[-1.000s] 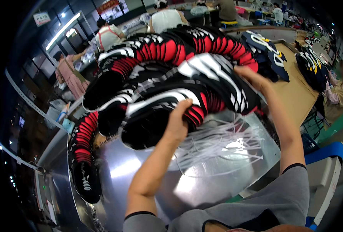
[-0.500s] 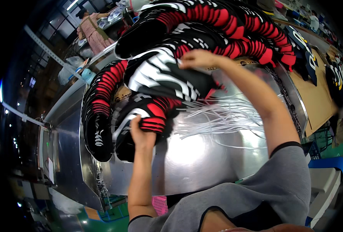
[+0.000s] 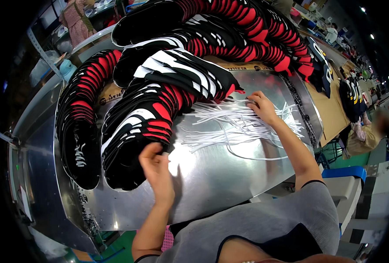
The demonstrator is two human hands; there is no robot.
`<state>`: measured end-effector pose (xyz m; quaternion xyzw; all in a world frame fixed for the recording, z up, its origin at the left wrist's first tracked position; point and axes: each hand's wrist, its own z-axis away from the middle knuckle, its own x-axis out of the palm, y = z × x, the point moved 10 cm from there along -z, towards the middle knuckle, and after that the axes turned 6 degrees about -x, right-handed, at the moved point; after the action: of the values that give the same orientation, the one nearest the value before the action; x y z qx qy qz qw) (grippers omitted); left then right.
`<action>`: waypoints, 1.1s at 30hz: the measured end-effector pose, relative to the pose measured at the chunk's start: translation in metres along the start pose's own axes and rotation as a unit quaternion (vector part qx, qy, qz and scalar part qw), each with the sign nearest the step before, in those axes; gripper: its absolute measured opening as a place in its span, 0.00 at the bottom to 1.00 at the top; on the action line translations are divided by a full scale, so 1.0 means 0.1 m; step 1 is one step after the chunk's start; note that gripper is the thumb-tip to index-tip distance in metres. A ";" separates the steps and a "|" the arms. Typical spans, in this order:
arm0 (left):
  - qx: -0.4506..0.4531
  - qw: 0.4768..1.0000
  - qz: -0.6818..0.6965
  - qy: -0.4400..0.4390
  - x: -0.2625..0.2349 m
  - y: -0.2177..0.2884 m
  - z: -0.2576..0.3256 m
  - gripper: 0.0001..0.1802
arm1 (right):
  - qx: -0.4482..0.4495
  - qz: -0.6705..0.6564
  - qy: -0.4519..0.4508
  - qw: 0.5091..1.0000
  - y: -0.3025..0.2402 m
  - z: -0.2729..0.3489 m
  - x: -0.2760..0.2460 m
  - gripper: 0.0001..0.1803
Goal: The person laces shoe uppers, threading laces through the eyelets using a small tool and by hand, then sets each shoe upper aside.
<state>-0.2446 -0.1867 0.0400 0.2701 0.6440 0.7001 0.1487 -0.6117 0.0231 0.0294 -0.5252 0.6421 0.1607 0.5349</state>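
Note:
My left hand hovers by the near end of a fanned stack of black, white and red shoe uppers. Its fingers are loosely bent and apart, with nothing visible in them. Over a spread of white shoelaces on the metal table, my right hand is open, fingertips bent down at the laces' far edge. Whether it touches a lace I cannot tell. A bundle of white-and-black uppers lies across the far end of the stack, its red tip beside the laces.
Another curved row of uppers lies at the left edge of the metal table. Longer rows cross the far side. Cardboard lies to the right, near a seated person. Another person stands at the far left.
My right hand has let go of the white-and-black bundle, now resting on the stack, and moved right and nearer to the laces. My left hand has come off the stack's near end.

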 end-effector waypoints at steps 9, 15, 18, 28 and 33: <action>0.403 0.753 -0.369 -0.368 2.53 -0.34 0.03 0.23 | -0.125 -0.082 -0.148 0.978 -0.53 0.67 -0.02 0.05; 0.340 0.731 -0.477 -0.350 2.65 -0.73 -0.55 0.18 | -0.150 -0.077 -0.074 0.983 -0.29 0.91 -0.21 0.05; 0.309 0.702 -0.545 -0.339 2.36 -0.70 -0.09 0.18 | -0.127 -0.056 -0.068 0.988 0.01 0.98 -0.31 0.05; 0.408 0.664 -0.560 -0.281 1.87 -0.36 -0.07 0.21 | -0.065 -0.113 0.020 0.991 -0.25 0.92 -0.66 0.07; 0.417 0.706 -0.515 -0.251 1.51 -0.07 0.16 0.22 | -0.097 -0.182 -0.032 0.978 -1.16 1.44 -0.51 0.15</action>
<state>-0.3586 -0.0888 0.0615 0.0967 0.8480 0.0817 0.5146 -0.4454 0.1131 0.0597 -0.6769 0.4998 0.1388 0.5222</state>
